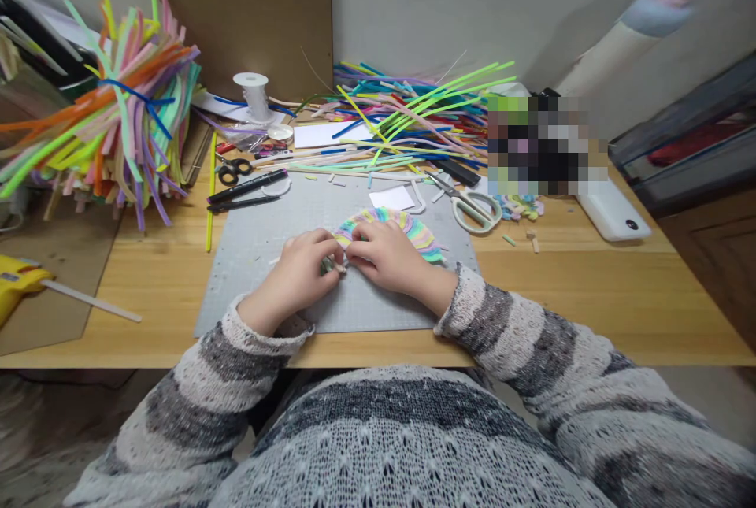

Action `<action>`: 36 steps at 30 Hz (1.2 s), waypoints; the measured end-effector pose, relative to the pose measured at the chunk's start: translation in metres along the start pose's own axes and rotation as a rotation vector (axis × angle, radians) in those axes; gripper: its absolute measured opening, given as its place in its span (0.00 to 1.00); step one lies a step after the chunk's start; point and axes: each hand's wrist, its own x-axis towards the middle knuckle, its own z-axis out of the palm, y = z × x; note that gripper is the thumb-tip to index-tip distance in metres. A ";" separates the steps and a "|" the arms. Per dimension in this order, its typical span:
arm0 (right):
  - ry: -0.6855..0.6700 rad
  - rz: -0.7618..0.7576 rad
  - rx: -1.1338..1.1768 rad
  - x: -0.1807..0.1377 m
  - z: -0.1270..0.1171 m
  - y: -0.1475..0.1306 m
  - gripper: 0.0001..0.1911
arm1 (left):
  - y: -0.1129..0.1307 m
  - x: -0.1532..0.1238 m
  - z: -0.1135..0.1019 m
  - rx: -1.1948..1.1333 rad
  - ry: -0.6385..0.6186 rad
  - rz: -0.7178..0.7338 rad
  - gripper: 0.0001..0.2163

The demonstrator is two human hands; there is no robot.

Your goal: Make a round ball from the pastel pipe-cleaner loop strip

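Note:
A fan-shaped piece of pastel-striped pipe cleaners [422,232] lies on the grey cutting mat [248,256]. My right hand [387,256] rests over its near side, fingers bent and closed at its left end. Close beside it, my left hand [304,268] is closed in a pinch, its fingertips almost meeting the right ones. Something small and pale shows under the left fingers, too hidden to name. The palms cover part of the striped piece.
White-handled scissors [476,210] lie right of the mat's top. Behind are loose pipe cleaners [413,114], a white spool [252,94], black scissors [233,170] and markers [248,187]. A pipe-cleaner bundle [135,106] and yellow glue gun [24,283] are left; a white device [614,209] is right.

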 end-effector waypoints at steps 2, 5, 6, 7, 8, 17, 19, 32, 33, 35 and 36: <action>0.007 0.000 0.016 0.000 0.001 0.000 0.07 | 0.000 0.001 0.001 -0.007 0.002 -0.001 0.03; 0.014 0.003 0.034 0.000 0.002 0.001 0.06 | -0.001 0.001 0.002 0.012 0.009 0.005 0.05; 0.013 0.003 0.036 0.000 0.003 0.002 0.06 | -0.001 0.001 0.002 0.016 0.011 0.007 0.05; 0.012 0.004 0.036 0.000 0.003 0.002 0.06 | -0.002 0.001 0.001 0.017 0.011 0.008 0.05; 0.010 0.004 0.035 0.000 0.004 0.002 0.06 | -0.002 0.001 0.001 0.018 0.009 0.010 0.04; 0.010 0.011 0.173 -0.001 -0.002 0.004 0.05 | -0.003 0.000 0.000 0.026 -0.002 0.001 0.03; 0.013 0.020 0.197 0.000 -0.003 0.004 0.05 | -0.003 0.000 0.000 0.045 -0.004 0.011 0.03; -0.012 0.000 0.029 -0.001 0.001 0.002 0.07 | 0.002 0.002 0.001 -0.031 0.041 0.000 0.07; -0.009 0.002 0.029 -0.001 0.001 0.002 0.07 | 0.002 0.002 0.001 -0.018 0.046 0.001 0.07; -0.008 0.008 0.030 -0.001 0.000 0.001 0.08 | 0.003 0.002 0.002 0.007 0.053 0.003 0.09; -0.013 0.011 0.032 -0.001 0.000 0.001 0.07 | 0.003 0.002 0.002 0.015 0.053 0.001 0.08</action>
